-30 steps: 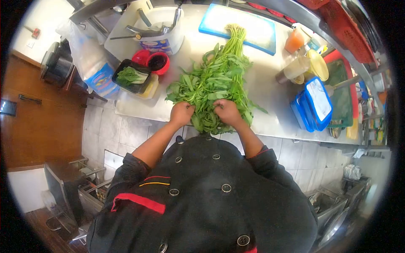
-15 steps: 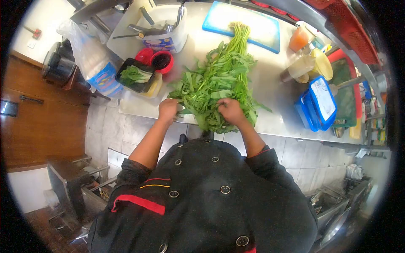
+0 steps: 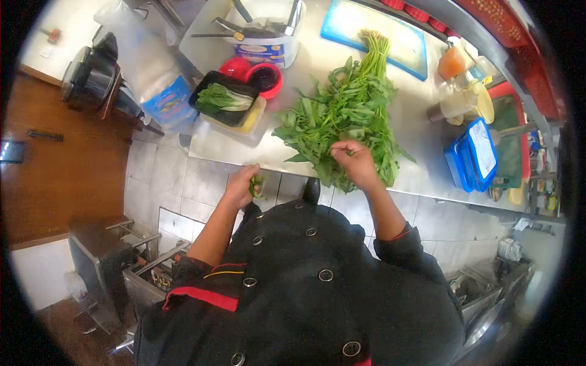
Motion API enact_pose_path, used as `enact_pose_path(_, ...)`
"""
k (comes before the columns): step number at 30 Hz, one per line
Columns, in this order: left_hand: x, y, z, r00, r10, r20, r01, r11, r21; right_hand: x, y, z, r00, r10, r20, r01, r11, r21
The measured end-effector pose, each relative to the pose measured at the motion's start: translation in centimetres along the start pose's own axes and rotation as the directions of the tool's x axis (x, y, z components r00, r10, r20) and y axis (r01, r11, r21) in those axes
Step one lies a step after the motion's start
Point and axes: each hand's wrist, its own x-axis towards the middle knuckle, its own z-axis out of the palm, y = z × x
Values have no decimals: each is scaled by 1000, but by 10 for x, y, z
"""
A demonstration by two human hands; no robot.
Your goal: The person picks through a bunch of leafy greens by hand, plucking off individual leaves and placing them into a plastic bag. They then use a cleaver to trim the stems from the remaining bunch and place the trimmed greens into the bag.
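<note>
A big bunch of long-stemmed leafy greens (image 3: 351,110), which looks like water spinach, lies on the steel table. Its cut stem ends rest on a blue-edged white cutting board (image 3: 397,43), and its leaves spread toward me. My left hand (image 3: 242,185) is off the table's front edge, closed around a few picked green leaves (image 3: 257,186). Over the near part of the bunch, my right hand (image 3: 355,163) has thumb and fingers pinched together among the leaves. Exactly what its fingertips grip is partly hidden.
On the left stand a black tray (image 3: 226,100) holding a leafy vegetable, a red bowl (image 3: 265,79) of dark liquid, a white tub (image 3: 268,49) with utensils and a plastic bag (image 3: 159,85). A blue container (image 3: 471,155) and sauce bottles (image 3: 452,63) stand on the right.
My left hand has drawn back from the bunch toward my body, carrying leaves. My right hand has lifted slightly over the bunch. The view has shifted, moving the table's things to the right.
</note>
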Motion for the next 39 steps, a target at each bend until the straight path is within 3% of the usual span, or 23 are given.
enact_pose_path(1,-1,6,-7,995,11,96,-8,999,-35,0,-4,17,998,58,20,-59,998,34)
enact_pose_path(3,-4,16,-24,991,-1,134,15,995,-101,2,-9,60,985,167,40,-169,982,82)
enact_pose_path(6,-15,29,-65,975,-26,219,69,980,-189,0,-30,142,972,219,84,-219,976,-8)
enact_pose_path(8,-17,41,-81,957,12,289,61,968,-243,-4,-53,213,990,124,62,-114,984,-136)
enact_pose_path(10,-31,62,-91,947,-22,320,144,921,-362,-8,-73,278,992,-93,86,100,992,-79)
enact_pose_path(11,-39,71,-100,911,9,413,166,909,-384,-3,-72,301,983,-115,144,130,986,-101)
enact_pose_path(13,-43,82,-121,913,67,402,149,863,-482,8,-65,344,837,-463,292,547,719,-428)
enact_pose_path(14,-44,86,-132,906,58,420,186,837,-515,11,-67,360,822,-471,321,569,711,-413)
enact_pose_path(16,-49,96,-148,906,80,416,174,824,-539,13,-72,382,766,-472,438,643,526,-557)
enact_pose_path(18,-52,105,-157,923,165,347,53,839,-542,20,-72,400,728,-562,391,681,533,-502)
enact_pose_path(20,-29,100,-176,913,113,392,139,818,-558,32,-76,408,656,-563,502,754,479,-448)
enact_pose_path(22,-22,112,-181,965,124,231,56,765,-642,40,-77,420,642,-582,499,767,480,-426)
enact_pose_path(24,-33,139,-181,944,210,253,17,737,-676,56,-85,432,612,-613,500,791,481,-378)
enact_pose_path(26,-52,176,-182,925,351,145,-162,709,-687,69,-108,450,553,-693,462,832,489,-263)
enact_pose_path(27,-49,186,-189,873,475,109,-301,702,-645,75,-121,459,545,-702,458,836,499,-229)
enact_pose_path(28,-58,206,-189,875,475,96,-317,710,-629,86,-133,471,543,-711,446,836,507,-210)
enact_pose_path(30,-80,240,-188,868,481,-128,-471,713,-519,100,-147,492,472,-808,354,877,469,-99)
enact_pose_path(31,-85,254,-186,807,557,-195,-579,684,-444,100,-147,498,484,-803,347,870,484,-94)
enact_pose_path(34,-78,282,-194,765,558,-323,-644,650,-402,126,-163,515,516,-778,357,811,578,89)
enact_pose_path(35,-66,287,-199,777,533,-336,-628,617,-474,133,-164,518,527,-778,342,798,592,117)
enact_pose_path(36,-59,295,-203,780,540,-316,-623,623,-474,141,-166,521,527,-784,329,805,585,104)
enact_pose_path(38,-44,315,-216,754,623,-207,-639,624,-450,159,-168,528,661,-690,296,643,724,251)
enact_pose_path(39,-41,331,-220,770,627,-117,-588,627,-511,175,-166,532,617,-709,341,677,699,229)
